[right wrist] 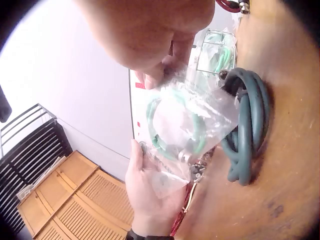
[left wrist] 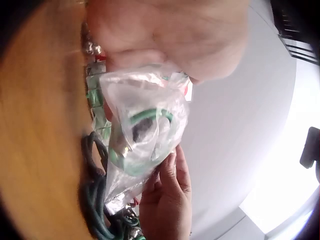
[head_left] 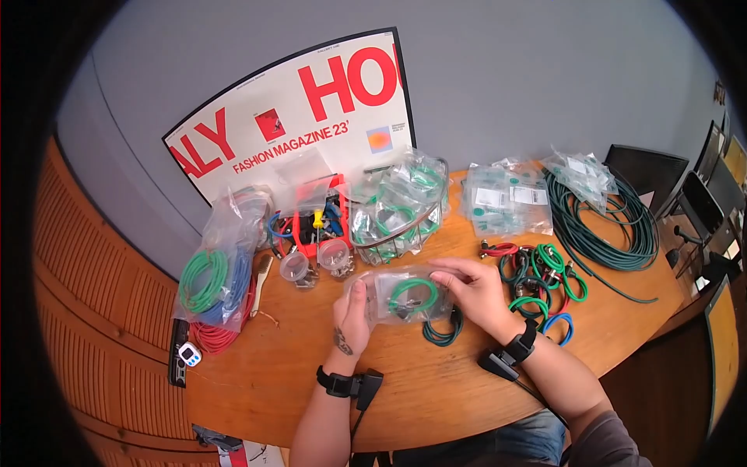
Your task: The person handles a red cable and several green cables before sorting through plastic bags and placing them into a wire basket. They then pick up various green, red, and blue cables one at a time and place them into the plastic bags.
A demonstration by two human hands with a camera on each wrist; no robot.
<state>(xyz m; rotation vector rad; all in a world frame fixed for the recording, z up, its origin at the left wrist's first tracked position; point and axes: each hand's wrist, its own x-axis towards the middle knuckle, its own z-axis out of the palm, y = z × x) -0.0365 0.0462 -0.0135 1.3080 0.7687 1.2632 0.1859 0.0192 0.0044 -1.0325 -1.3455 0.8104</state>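
A clear plastic bag (head_left: 380,302) holding a coiled green cable (head_left: 434,293) with metal connectors is held up between both hands, over the front of the table. My left hand (head_left: 352,317) grips its left end, thumb on the near face. At the right end, my right hand (head_left: 480,297) pinches the bag's edge between thumb and fingers. In the right wrist view the green loop shows through the plastic (right wrist: 175,122). Just below the bag, a dark green cable coil (right wrist: 250,127) lies on the wood.
Connectorized cables (head_left: 548,272) lie to the right, with a large dark cable coil (head_left: 615,226) and flat bags (head_left: 506,198) behind. A wire basket (head_left: 401,237) of bagged cables, a red bin (head_left: 304,247), small tubs (head_left: 334,257) and bagged coils (head_left: 206,280) stand at the back and left.
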